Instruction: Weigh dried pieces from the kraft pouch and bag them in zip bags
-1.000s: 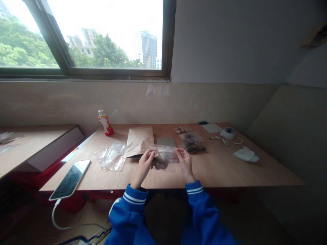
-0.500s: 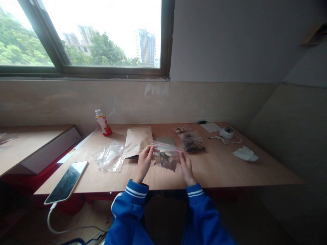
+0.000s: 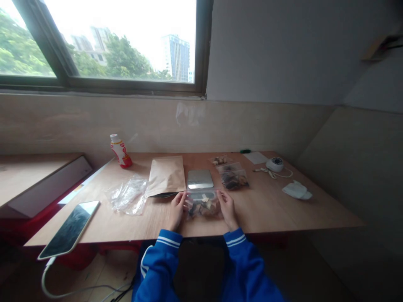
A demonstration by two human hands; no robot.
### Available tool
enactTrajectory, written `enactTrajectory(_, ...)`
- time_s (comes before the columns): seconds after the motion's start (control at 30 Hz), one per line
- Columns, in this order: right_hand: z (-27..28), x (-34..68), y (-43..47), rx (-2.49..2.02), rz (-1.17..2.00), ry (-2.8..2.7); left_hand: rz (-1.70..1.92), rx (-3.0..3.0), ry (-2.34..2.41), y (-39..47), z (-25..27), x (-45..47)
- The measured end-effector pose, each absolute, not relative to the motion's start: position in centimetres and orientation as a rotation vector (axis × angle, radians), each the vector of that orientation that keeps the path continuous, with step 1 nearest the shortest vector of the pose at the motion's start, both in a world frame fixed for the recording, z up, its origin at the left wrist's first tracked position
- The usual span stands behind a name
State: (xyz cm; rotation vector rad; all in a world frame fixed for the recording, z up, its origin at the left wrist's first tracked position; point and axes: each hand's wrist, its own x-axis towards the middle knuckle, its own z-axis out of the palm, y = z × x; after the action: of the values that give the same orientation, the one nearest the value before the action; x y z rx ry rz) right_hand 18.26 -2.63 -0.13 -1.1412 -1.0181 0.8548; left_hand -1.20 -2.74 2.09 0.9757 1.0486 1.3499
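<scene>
A clear zip bag [image 3: 202,205] with brown and pale dried pieces in it is stretched between my hands, low over the table's front edge. My left hand [image 3: 178,209] pinches its left side, and my right hand [image 3: 227,208] grips the upper right corner. Just beyond the bag lies a small flat scale [image 3: 200,179] with a silvery top. To its left is a brown paper pouch [image 3: 166,174], its dark mouth facing me. Several filled zip bags [image 3: 234,178] of dark and pale dried pieces lie right of the scale.
Crumpled clear plastic [image 3: 129,195] and a phone [image 3: 71,230] on a cable lie at left. A red and white bottle [image 3: 120,152] stands behind them. At right are a white camera [image 3: 274,164] with its cord, a paper sheet [image 3: 255,157] and a crumpled white wrapper [image 3: 297,190].
Both hands have lowered the zip bag toward me and the table, so the scale behind it shows fully. The view has shifted slightly. Both hands keep their hold.
</scene>
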Motion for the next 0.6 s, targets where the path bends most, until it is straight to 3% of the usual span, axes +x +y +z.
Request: enactTrajectory(0.6,-0.6,18.7,-2.4,-1.133,0.826,-1.005,1.397,1.043,1.115,-3.0,2.0,-1.6)
